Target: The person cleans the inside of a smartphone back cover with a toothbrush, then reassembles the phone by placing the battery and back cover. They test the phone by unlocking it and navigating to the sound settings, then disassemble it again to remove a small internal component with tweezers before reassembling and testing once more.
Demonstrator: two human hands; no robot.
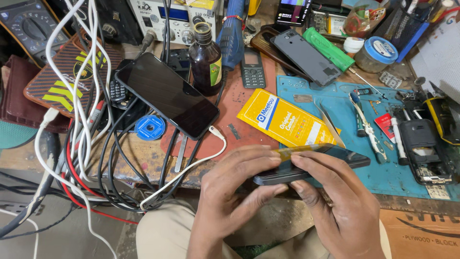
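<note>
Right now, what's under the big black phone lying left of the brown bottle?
The big black phone rests on black cables, a keypad handset and a blue solder-wick reel. Whatever lies beneath its middle is covered.

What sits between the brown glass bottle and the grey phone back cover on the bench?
Head view: a small dark keypad phone lies between the brown bottle and the grey back cover.

Phone (311,165) middle hidden under fingers (254,160) (multimeter (24,24) cut by frame edge)
</note>
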